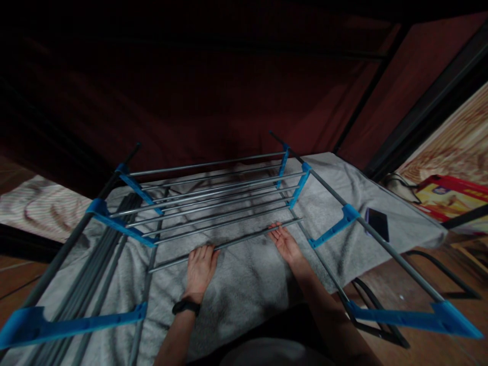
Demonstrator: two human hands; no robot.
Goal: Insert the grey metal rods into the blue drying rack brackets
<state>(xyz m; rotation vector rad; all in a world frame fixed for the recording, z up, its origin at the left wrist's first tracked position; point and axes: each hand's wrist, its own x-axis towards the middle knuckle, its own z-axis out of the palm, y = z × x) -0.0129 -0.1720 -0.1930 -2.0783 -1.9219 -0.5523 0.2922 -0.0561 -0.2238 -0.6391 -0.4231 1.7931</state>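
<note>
A loose grey metal tube [244, 238] lies crosswise in front of me, between the two sides of a partly assembled rack. My left hand [201, 267], palm down with a dark band at the wrist, is closed around the tube left of its middle. Near the tube's right end, my right hand [284, 243] is turned palm up, its fingers curled lightly at the tube. Beyond my hands, several metal tubes [224, 189] span between blue plastic brackets [299, 185] on the rack. Nearer to me, a blue bracket [333, 229] on the right side bears no crosswise tube.
Several loose tubes [101, 259] lie under the rack's left side on a grey blanket [251, 284]. A phone [377, 223] rests on the blanket at right. Beyond it is a red and yellow box [450, 198]. A dark red curtain [213, 101] hangs behind.
</note>
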